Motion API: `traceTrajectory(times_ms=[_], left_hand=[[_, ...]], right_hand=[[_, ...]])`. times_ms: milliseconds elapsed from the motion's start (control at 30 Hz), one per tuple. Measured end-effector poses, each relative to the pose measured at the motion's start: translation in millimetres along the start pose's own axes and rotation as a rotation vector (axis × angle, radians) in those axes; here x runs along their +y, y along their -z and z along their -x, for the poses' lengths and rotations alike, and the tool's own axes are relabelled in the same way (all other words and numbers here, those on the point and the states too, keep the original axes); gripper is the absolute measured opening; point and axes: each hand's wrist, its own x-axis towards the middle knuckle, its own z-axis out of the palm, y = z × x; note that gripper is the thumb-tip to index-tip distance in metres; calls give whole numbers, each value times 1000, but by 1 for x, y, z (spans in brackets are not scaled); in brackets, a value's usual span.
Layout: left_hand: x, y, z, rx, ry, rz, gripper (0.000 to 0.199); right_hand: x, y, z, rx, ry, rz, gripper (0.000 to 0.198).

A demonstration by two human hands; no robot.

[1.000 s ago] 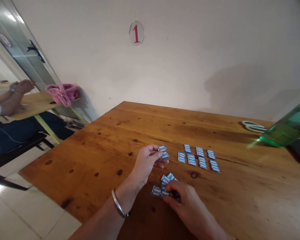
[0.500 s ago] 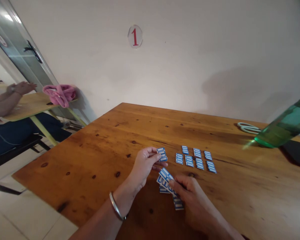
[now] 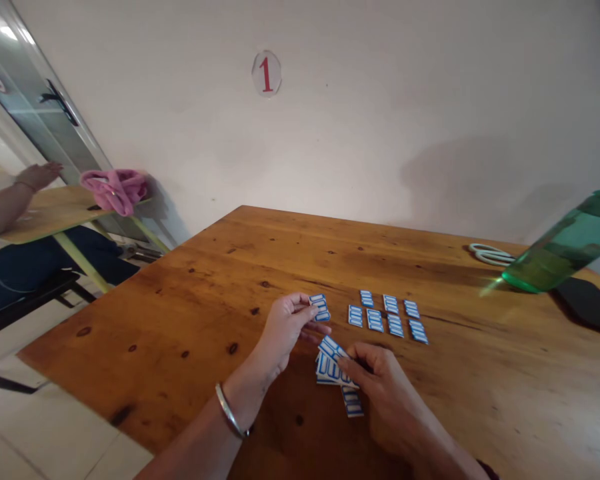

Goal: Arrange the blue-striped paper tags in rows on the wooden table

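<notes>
Between the thumb and fingers of my left hand [image 3: 293,327] is one small sheet of blue-bordered sticker labels [image 3: 319,306]. My right hand [image 3: 377,373] pinches a fanned bunch of label sheets [image 3: 333,363], just below and right of the left hand. A further label sheet [image 3: 351,401] shows under the right hand; whether it lies on the table or belongs to the bunch I cannot tell. To the right of my left hand, several label sheets [image 3: 375,320] lie in two rough rows on the wooden table [image 3: 190,340].
A tilted green bottle [image 3: 563,243], a white coiled cable [image 3: 491,254] and a dark flat object [image 3: 587,303] are at the right. On the left, a person's hand [image 3: 40,175] is above another table, where a pink cloth [image 3: 115,190] lies.
The fanned label sheets in my right hand have shifted slightly and spread differently. My left hand keeps its single sheet. The whole view has moved a little.
</notes>
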Motion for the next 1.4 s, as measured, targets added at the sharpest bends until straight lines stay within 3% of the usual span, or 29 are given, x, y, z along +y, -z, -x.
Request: traceTrajectory(times_ms=[100, 267, 467, 967, 1300, 1400], left_hand=[[1, 0, 0, 9, -4, -1, 5], [1, 0, -1, 15, -15, 5, 6], [0, 0, -2, 18, -11, 4, 5], [-2, 2, -4, 13, -38, 2, 8], [3, 0, -1, -1, -47, 58, 4], [4, 0, -1, -17, -45, 57, 4]], right_hand=[[0, -2, 2, -14, 6, 68, 28], [-3, -7, 6, -175, 44, 309, 25], [-3, -6, 12, -257, 51, 466, 5], [-10, -2, 14, -302, 139, 523, 28], [-18, -2, 29, -358, 71, 598, 36], [-12, 9, 39, -294, 57, 759, 40]])
